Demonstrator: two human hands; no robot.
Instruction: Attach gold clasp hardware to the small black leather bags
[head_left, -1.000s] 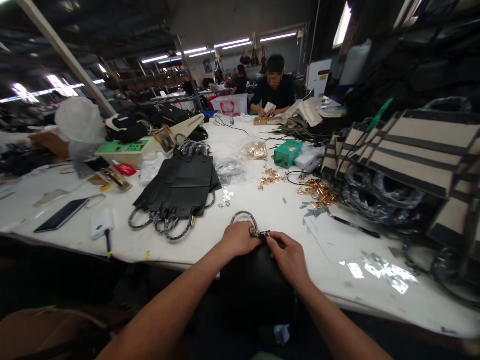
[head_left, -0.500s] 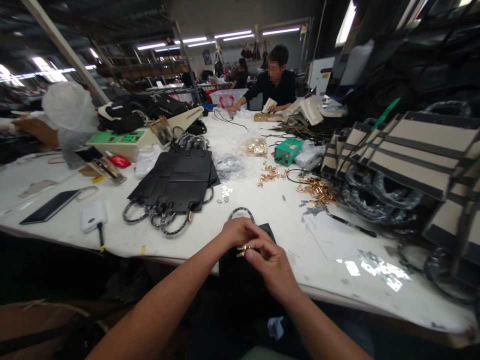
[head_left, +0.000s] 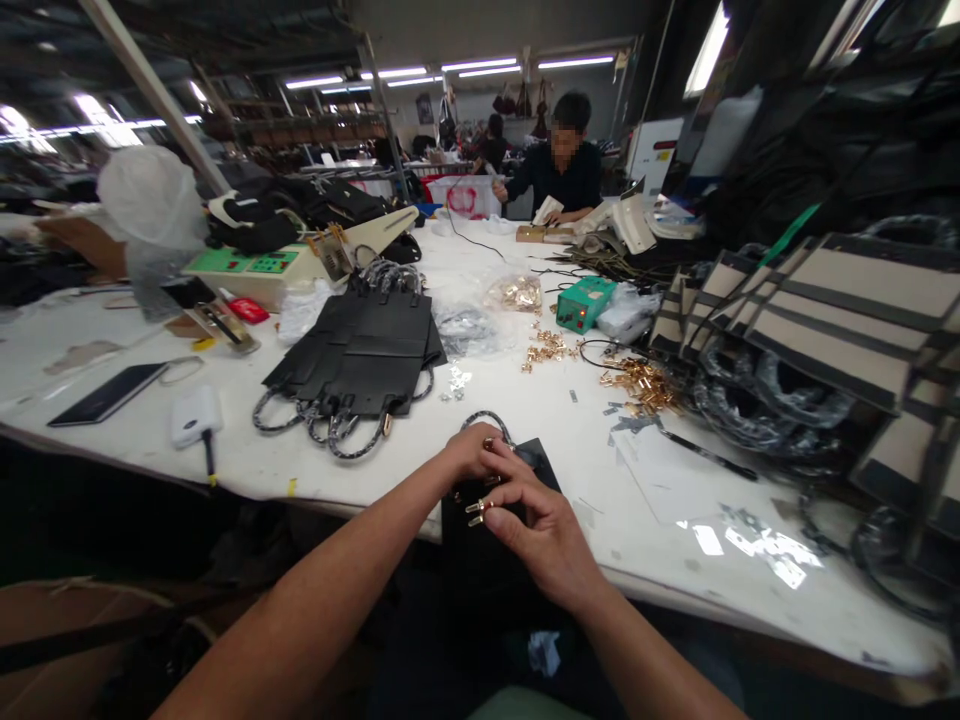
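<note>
My right hand (head_left: 541,522) pinches a small gold two-pronged metal fitting (head_left: 475,513) between thumb and fingertips, prongs pointing left. Just behind it my left hand (head_left: 474,452) is curled at the top of a black bag panel (head_left: 480,570). Its fingertips are partly covered by my right hand, so its grip is hard to make out; a glint of gold shows by them. A braided handle (head_left: 487,416) in clear wrap arches up behind both hands. The panel hangs over the table's front edge.
Black bag panels (head_left: 360,350) with wrapped handles lie left. Loose gold fittings (head_left: 645,385), a green box (head_left: 585,304) and shiny metal plates (head_left: 772,545) are to the right. Beige-and-black panels (head_left: 847,310) are stacked far right. Across the white table (head_left: 495,380) sits a co-worker (head_left: 559,165).
The gold fitting in my right hand has moved slightly left and down, its prongs now clear of the left hand. The co-worker's arm has lifted off the table. The view has shifted slightly.
</note>
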